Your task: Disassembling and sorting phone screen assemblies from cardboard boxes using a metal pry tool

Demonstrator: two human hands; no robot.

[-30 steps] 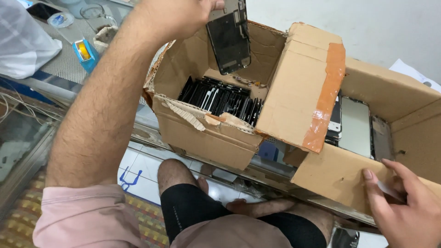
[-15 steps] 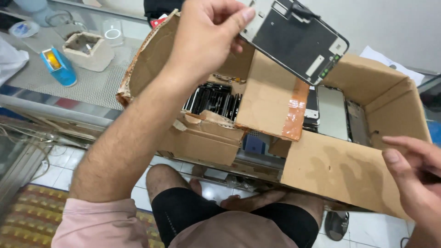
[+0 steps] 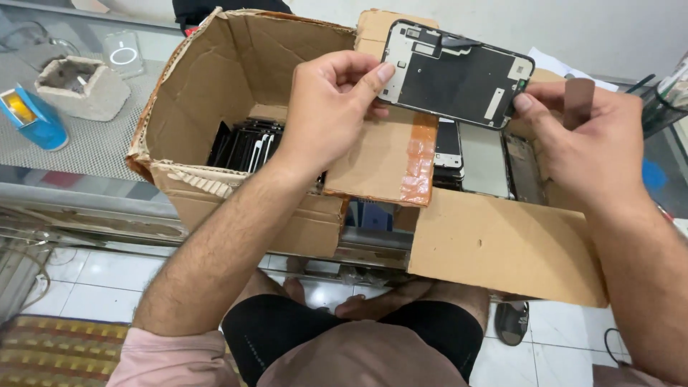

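Both hands share one grip on a flat black phone screen panel with a metal backing (image 3: pixel 459 75), held up in the air over the cardboard. Going from the left: a blue tape dispenser (image 3: pixel 32 122) lies on the grey mesh-patterned surface (image 3: pixel 93 147), and just beside it sits a rough grey stone-like block with a hollow top (image 3: pixel 80 87). Behind the block lies a small clear square piece with a ring on it (image 3: pixel 122 54).

Next comes a large open brown cardboard box with torn edges (image 3: pixel 215 86); inside it, thin black phone screen panels (image 3: pixel 247 143) stand packed on edge. One brown flap with a strip of orange tape (image 3: pixel 394 161) folds over between this box and the next.

Above that flap, the left hand (image 3: pixel 326 107) pinches the panel's left short edge between thumb and fingers. The panel itself is tilted slightly, its right end lower. The right hand (image 3: pixel 588 140) closes on the panel's right end with thumb and fingertips.

Under the panel, a second brown cardboard box (image 3: pixel 502 244) holds more flat screen parts lying down (image 3: pixel 480 158). Below, the person's knees in black shorts show over a white tiled floor (image 3: pixel 93 287).
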